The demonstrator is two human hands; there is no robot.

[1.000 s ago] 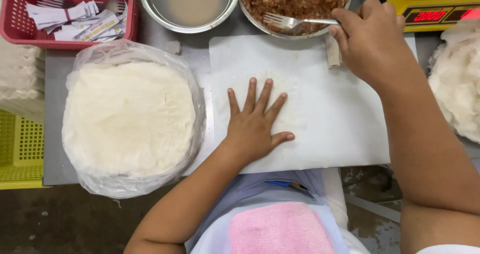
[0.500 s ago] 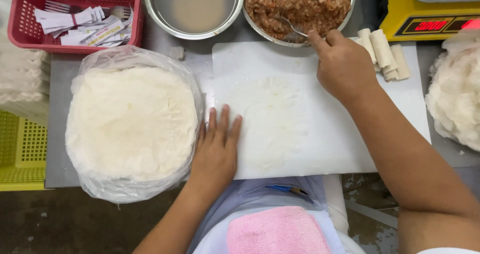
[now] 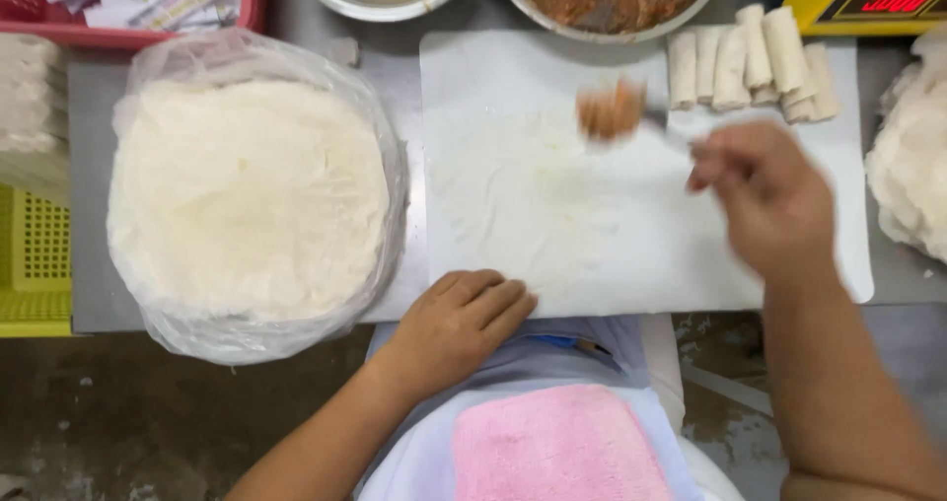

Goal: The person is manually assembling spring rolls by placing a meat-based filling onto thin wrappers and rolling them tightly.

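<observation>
We see the right hand (image 3: 760,190) closed on a fork (image 3: 641,116) — a blurred lump of brown filling (image 3: 612,109) rides it over the wrapper (image 3: 528,200) on the white board (image 3: 789,264). The left hand (image 3: 464,319), empty and loosely curled, rests at the board's six o'clock edge. Finished rolls (image 3: 755,62) lie at one o'clock.

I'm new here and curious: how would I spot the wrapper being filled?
Find the white board in the middle. The wrapper lies flat on it, under the forkful of filling. Unlike the stack in the plastic bag, it is one thin, nearly see-through sheet.
</observation>
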